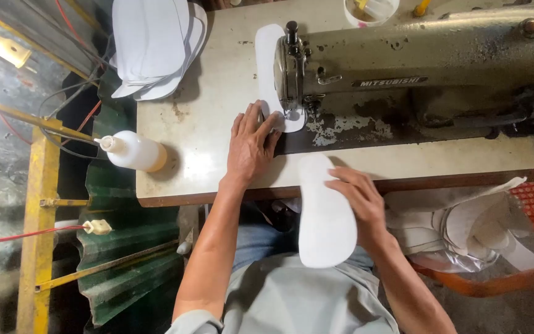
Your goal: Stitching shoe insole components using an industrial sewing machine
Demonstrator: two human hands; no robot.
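Head view: the left hand (251, 145) lies flat, fingers spread narrow, pressing a white insole piece (268, 74) just under the needle of the old sewing machine (415, 68). The right hand (356, 201) holds a second white insole (324, 216) at its edge, over the table rim (180, 199). A plastic squeeze bottle (134, 151) stands well left of the left hand.
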